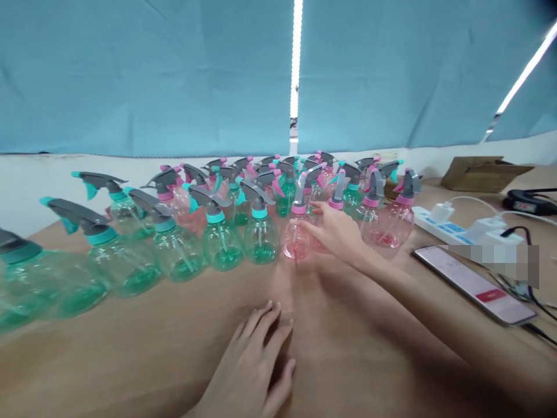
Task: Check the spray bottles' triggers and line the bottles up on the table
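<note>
My right hand (337, 230) reaches in among the pink spray bottles with thumb and fingers apart. Its thumb overlaps the side of a pink spray bottle (296, 241) in the front row; whether it touches cannot be told. Partly hidden behind this hand is a second pink spray bottle (336, 204). Nearer to me, my left hand (250, 360) lies open on the wooden table, holding nothing. To the left, green spray bottles with grey and teal heads, such as this green spray bottle (261, 241), stand in a front row.
More pink and green spray bottles crowd behind the front row. A phone (474, 284) lies at the right, beside a white power strip (452, 228) with plugs and cables. Farther back stand a cardboard box (483, 174) and a black device (526, 201). Blue sheeting (195, 75) covers the wall.
</note>
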The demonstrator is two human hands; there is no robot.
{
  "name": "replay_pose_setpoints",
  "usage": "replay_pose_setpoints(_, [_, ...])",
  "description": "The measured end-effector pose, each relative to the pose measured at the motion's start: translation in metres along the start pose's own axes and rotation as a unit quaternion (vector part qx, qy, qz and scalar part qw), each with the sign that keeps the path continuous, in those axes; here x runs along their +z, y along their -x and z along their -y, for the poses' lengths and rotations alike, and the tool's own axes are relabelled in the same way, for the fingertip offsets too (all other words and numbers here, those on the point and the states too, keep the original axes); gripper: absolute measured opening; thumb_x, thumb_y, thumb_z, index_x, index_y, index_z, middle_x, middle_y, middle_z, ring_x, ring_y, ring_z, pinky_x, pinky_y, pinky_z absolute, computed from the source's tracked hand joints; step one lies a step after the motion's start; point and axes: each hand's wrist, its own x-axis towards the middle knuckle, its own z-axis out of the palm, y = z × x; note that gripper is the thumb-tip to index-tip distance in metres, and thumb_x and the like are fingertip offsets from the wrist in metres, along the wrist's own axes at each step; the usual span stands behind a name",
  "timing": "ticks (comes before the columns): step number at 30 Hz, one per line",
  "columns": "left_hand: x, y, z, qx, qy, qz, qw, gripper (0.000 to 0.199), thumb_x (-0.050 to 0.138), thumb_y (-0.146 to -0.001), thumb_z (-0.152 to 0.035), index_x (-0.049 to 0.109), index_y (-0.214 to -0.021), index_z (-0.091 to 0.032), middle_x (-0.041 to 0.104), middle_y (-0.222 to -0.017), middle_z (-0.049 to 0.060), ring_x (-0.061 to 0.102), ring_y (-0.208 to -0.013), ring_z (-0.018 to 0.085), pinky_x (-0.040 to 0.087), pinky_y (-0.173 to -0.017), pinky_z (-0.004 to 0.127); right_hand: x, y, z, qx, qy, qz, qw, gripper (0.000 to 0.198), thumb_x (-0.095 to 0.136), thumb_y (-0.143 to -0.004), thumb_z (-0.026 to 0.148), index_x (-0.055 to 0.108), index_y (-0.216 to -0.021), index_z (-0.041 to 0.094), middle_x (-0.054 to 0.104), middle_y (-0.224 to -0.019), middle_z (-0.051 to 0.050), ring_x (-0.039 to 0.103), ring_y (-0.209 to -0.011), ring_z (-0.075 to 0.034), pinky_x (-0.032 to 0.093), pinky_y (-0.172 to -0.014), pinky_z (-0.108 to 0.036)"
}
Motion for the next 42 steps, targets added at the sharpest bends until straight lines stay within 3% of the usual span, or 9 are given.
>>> replay_pose_setpoints(7, [-0.002, -0.004, 0.004, -0.039, 0.103, -0.012, 0.994, 0.038, 0.05, -0.087, -0.018, 0.048, -0.124, -0.026, 0.056, -0.128, 0.007, 0.055, -0.116, 0.026, 0.05, -0.091, 0.043, 0.011, -0.008, 0.004, 0.005, -0.002, 0.028, 1.0, 0.059, 0.045, -0.083, 0.066, 0.062, -0.11, 0.016, 0.071, -0.1, -0.014, 0.066, -0.092, -0.037, 0.048, -0.071, -0.045])
replay_pose_setpoints(14, [-0.008, -0.014, 0.007, -0.161, 0.244, -0.032, 0.956, 0.033, 0.05, -0.09, -0.026, 0.046, -0.123, -0.029, 0.058, -0.122, 0.003, 0.058, -0.112, 0.024, 0.048, -0.094, 0.043, -0.022, 0.013, 0.001, -0.069, -0.061, 0.114, 0.989, 0.037, 0.055, -0.082, 0.056, 0.064, -0.093, 0.022, 0.072, -0.084, -0.005, 0.066, -0.074, -0.024, 0.045, -0.061, -0.033])
replay_pose_setpoints(17, [-0.012, -0.021, 0.006, -0.2, 0.275, -0.037, 0.94, 0.049, 0.056, -0.087, -0.028, 0.037, -0.132, -0.029, 0.052, -0.133, 0.006, 0.051, -0.122, 0.027, 0.043, -0.1, 0.049, -0.042, 0.029, 0.0, -0.118, -0.162, 0.204, 0.958, 0.03, 0.058, -0.083, 0.051, 0.065, -0.094, 0.024, 0.071, -0.088, -0.003, 0.066, -0.078, -0.023, 0.048, -0.065, -0.033])
replay_pose_setpoints(20, [-0.016, -0.028, 0.001, -0.179, 0.272, -0.052, 0.944, 0.071, 0.065, -0.08, -0.032, 0.028, -0.14, -0.026, 0.043, -0.143, 0.011, 0.043, -0.129, 0.032, 0.038, -0.102, 0.054, -0.058, 0.044, 0.001, -0.157, -0.25, 0.294, 0.909, 0.029, 0.063, -0.083, 0.038, 0.064, -0.109, 0.029, 0.07, -0.107, -0.001, 0.064, -0.099, -0.025, 0.051, -0.08, -0.036])
replay_pose_setpoints(24, [-0.017, -0.032, -0.005, -0.145, 0.345, -0.021, 0.927, 0.079, 0.069, -0.078, -0.034, 0.025, -0.142, -0.026, 0.045, -0.142, 0.011, 0.044, -0.129, 0.032, 0.041, -0.1, 0.053, -0.068, 0.055, 0.005, -0.196, -0.323, 0.38, 0.844, 0.039, 0.066, -0.081, 0.033, 0.061, -0.12, 0.031, 0.068, -0.114, 0.001, 0.062, -0.108, -0.024, 0.05, -0.09, -0.037])
replay_pose_setpoints(27, [-0.014, -0.033, -0.008, -0.146, 0.373, -0.008, 0.916, 0.077, 0.072, -0.077, -0.034, 0.028, -0.14, -0.028, 0.047, -0.14, 0.009, 0.047, -0.126, 0.031, 0.043, -0.099, 0.051, -0.07, 0.059, 0.011, -0.183, -0.342, 0.342, 0.856, 0.05, 0.07, -0.077, 0.034, 0.056, -0.124, 0.03, 0.066, -0.115, 0.0, 0.061, -0.107, -0.022, 0.052, -0.087, -0.036])
replay_pose_setpoints(32, [-0.015, -0.04, -0.014, -0.13, 0.327, -0.015, 0.936, 0.085, 0.073, -0.077, -0.04, 0.023, -0.144, -0.028, 0.043, -0.143, 0.01, 0.042, -0.129, 0.034, 0.04, -0.101, 0.055, -0.065, 0.062, 0.023, -0.126, -0.404, 0.243, 0.873, 0.049, 0.07, -0.077, 0.036, 0.053, -0.122, 0.029, 0.062, -0.113, -0.001, 0.062, -0.093, -0.017, 0.052, -0.075, -0.028])
replay_pose_setpoints(36, [-0.014, -0.051, -0.021, -0.109, 0.302, -0.016, 0.947, 0.091, 0.076, -0.073, -0.044, 0.023, -0.144, -0.025, 0.048, -0.137, 0.012, 0.048, -0.124, 0.034, 0.044, -0.098, 0.052, -0.055, 0.062, 0.027, -0.127, -0.434, 0.192, 0.871, 0.036, 0.07, -0.075, 0.044, 0.058, -0.105, 0.027, 0.056, -0.08, 0.003, 0.052, -0.066, -0.012, 0.042, -0.054, -0.025])
replay_pose_setpoints(42, [-0.008, -0.055, -0.023, -0.11, 0.239, -0.009, 0.965, 0.09, 0.074, -0.072, -0.053, 0.029, -0.141, -0.017, 0.052, -0.132, 0.016, 0.051, -0.119, 0.035, 0.043, -0.097, 0.051, -0.043, 0.062, 0.025, -0.108, -0.472, 0.158, 0.861, 0.018, 0.062, -0.082, 0.042, 0.058, -0.087, 0.025, 0.058, -0.079, 0.002, 0.052, -0.065, -0.013, 0.046, -0.068, -0.031])
